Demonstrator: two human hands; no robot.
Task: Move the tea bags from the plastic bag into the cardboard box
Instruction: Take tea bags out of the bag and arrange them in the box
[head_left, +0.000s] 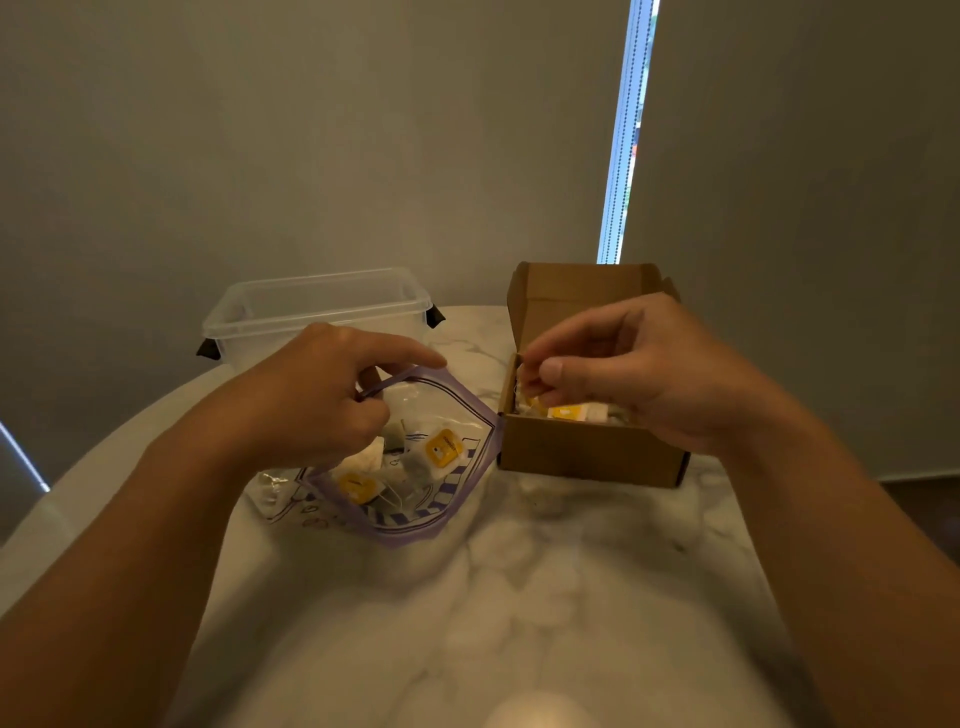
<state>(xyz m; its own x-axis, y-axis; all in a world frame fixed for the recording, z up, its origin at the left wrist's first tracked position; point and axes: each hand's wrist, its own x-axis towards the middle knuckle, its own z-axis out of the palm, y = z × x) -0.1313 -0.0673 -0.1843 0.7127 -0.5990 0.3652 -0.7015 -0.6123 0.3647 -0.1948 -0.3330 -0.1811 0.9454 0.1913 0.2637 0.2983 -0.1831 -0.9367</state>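
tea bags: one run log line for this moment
left hand holds plastic bag rim open | right hand pinches tea bag over cardboard box | more tea bags in plastic bag, some in box

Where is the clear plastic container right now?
In the head view, the clear plastic container stands far back on the left, behind the left hand and left of the cardboard box.

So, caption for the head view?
Left hand holds plastic bag open; right hand pinches a tea bag over cardboard box.
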